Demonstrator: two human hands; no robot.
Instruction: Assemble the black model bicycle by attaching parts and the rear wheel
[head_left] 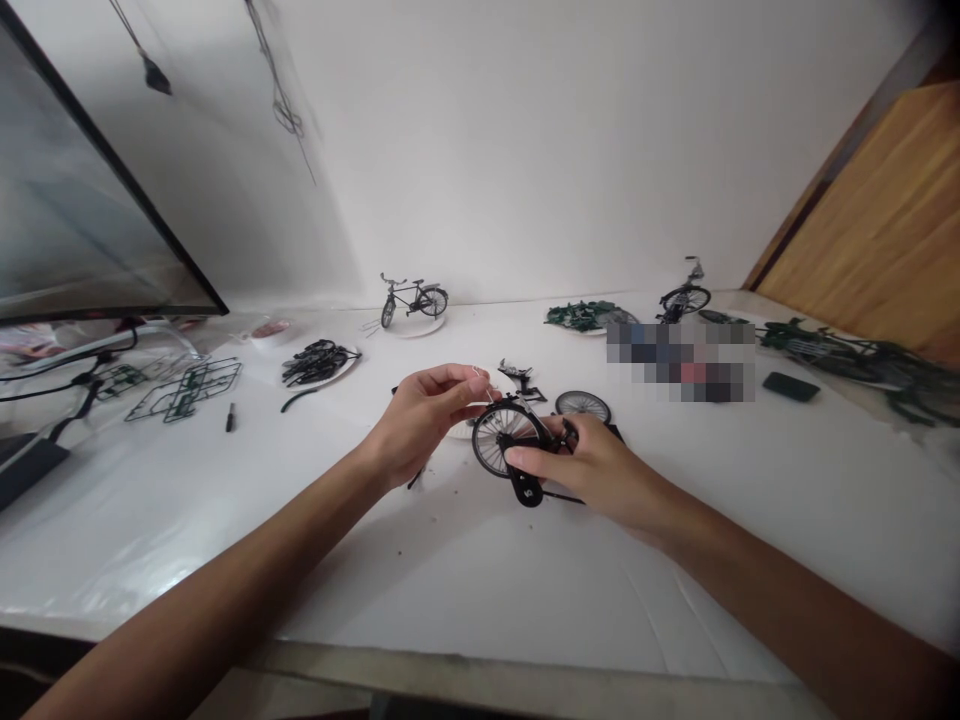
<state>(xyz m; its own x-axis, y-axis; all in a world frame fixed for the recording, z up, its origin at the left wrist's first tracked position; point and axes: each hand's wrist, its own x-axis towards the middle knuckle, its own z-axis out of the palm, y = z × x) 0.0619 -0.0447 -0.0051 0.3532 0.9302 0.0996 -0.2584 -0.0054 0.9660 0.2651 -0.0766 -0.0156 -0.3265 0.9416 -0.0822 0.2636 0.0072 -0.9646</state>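
My right hand is closed around a partly assembled model bicycle, its thumb pressed near the wheel hub. The spoked wheel on the bicycle faces my left hand. Between the thumb and fingertips of my left hand is a thin silvery wire piece, held just above the wheel's upper edge. Whether that piece touches the bicycle, I cannot tell. Behind both hands, a white plate is partly hidden. A loose spoked wheel lies beyond my right hand.
At the back stand a finished model bicycle and another model bicycle. Black parts fill a plate on the left; green parts lie farther right. Green sprue frames and a small screwdriver lie left, near a monitor.
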